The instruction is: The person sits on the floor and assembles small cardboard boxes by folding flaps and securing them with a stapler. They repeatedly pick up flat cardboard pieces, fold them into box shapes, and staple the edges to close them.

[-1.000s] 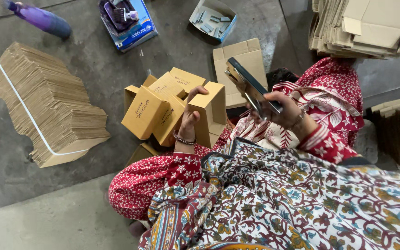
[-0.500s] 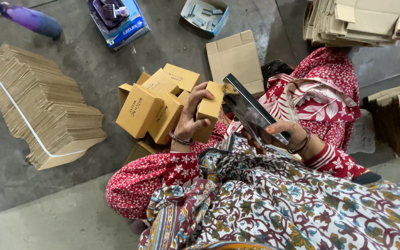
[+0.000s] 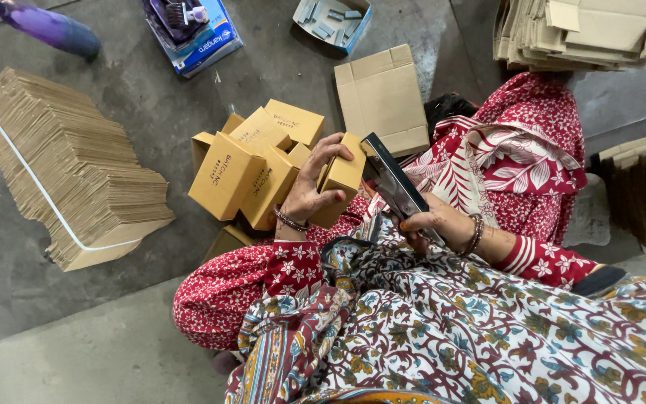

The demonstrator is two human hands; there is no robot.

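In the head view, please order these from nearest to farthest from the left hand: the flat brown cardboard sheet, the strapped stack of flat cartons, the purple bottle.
1. Flat brown cardboard sheet, just above the left hand.
2. Strapped stack of flat cartons, far left.
3. Purple bottle, top left corner.

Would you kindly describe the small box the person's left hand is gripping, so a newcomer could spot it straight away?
Start at the heap of small yellow-brown boxes on the grey floor, just ahead of the person's red patterned knee. At the heap's right edge, the left hand clasps one small box. Unlike its neighbours lying loose, it is lifted against the dark stapler held in the right hand.
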